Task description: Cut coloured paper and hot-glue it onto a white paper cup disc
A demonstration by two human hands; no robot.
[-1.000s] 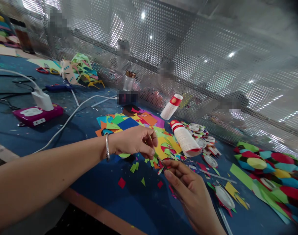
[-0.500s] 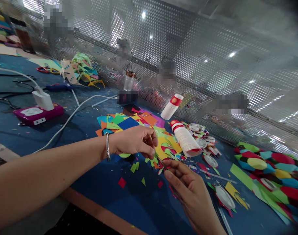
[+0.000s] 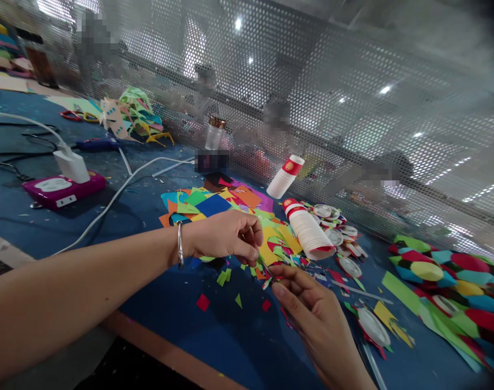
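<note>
My left hand (image 3: pixel 226 234), with a silver bangle at the wrist, hovers above a pile of coloured paper pieces (image 3: pixel 212 205). Its thumb and fingers are pinched together; whatever sits between them is too small to make out. Just to the right, my right hand (image 3: pixel 312 303) is closed around a thin dark metal-looking tool (image 3: pixel 268 270), mostly hidden by the fingers. The tool's tip points at my left fingertips. Below the hands lie small loose scraps, including a red square (image 3: pixel 202 303) and a green triangle (image 3: pixel 238 301).
Two stacks of paper cups, one lying (image 3: pixel 310 233) and one upright (image 3: pixel 285 177), are beyond my right hand. White discs with paper edges (image 3: pixel 350 267) and a colourful paper piece (image 3: pixel 454 271) occupy the right. A purple power strip (image 3: pixel 64 189) and white cable (image 3: pixel 109 208) are left.
My left hand has shifted very slightly to the right. The right hand and the tool look unmoved.
</note>
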